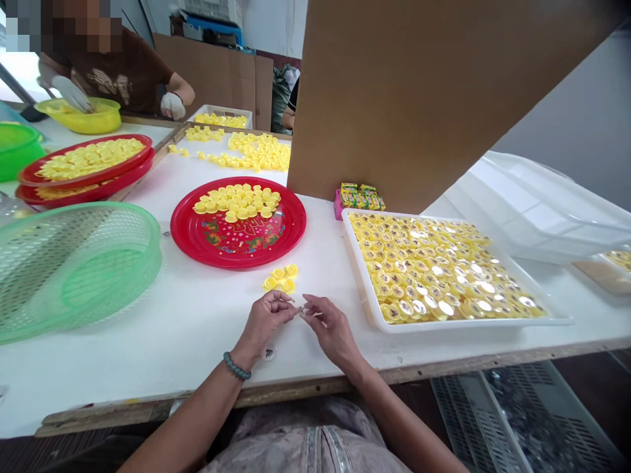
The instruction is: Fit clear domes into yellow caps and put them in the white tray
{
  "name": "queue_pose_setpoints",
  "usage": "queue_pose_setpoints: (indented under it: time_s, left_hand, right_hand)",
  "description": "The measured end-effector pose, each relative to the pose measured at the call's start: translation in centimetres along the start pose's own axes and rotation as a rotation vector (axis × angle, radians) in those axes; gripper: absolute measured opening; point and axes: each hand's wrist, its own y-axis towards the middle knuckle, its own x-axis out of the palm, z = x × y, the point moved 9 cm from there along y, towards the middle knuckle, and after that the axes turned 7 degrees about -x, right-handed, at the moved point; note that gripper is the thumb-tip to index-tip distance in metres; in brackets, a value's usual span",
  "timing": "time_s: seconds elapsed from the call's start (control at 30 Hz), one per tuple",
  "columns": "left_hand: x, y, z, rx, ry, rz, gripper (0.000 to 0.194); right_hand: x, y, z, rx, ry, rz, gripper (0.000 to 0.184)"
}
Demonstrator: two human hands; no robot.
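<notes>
My left hand (pixel 266 320) and my right hand (pixel 329 326) meet over the white table (pixel 187 322), fingertips pinched together on a tiny item I cannot make out. A few yellow caps (pixel 282 278) lie just beyond my fingers. Behind them is a red plate (pixel 238 223) with several yellow caps along its far side. To the right stands a white tray (pixel 359 276) packed with yellow caps that have shiny insides. A beaded bracelet circles my left wrist.
A green mesh basket (pixel 69 266) lies at the left. Stacked red plates (pixel 86 164) of caps are behind it. A cardboard panel (pixel 419 98) rises beyond the tray, with small coloured boxes (pixel 359 196) at its foot. Across the table, a person in white gloves reaches into a yellow bowl (pixel 81 115).
</notes>
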Motion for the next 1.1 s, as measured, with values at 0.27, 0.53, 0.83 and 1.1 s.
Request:
queue_pose_setpoints:
  time_s: [0.27,0.53,0.83,1.1]
  left_hand:
    - [-0.4,-0.5,1.5,-0.048,0.203,-0.091,0.034]
    - [-3.2,1.6,7.0,0.329,1.216,0.374,0.028]
    - [-2.4,-0.4,4.4,0.305,1.179,0.151,0.016]
    - [-0.2,-0.1,1.5,0.251,0.760,-0.110,0.011]
  right_hand:
    - [2.0,0.4,-2.6,-0.286,-0.426,-0.244,0.030]
    - [1.3,-0.1,-1.2,-0.240,-0.425,-0.118,0.027]
    - [0.7,0.3,-1.1,-0.235,-0.436,-0.142,0.027]
    - [2.9,1.0,-2.1,-0.359,-0.546,-0.434,0.030]
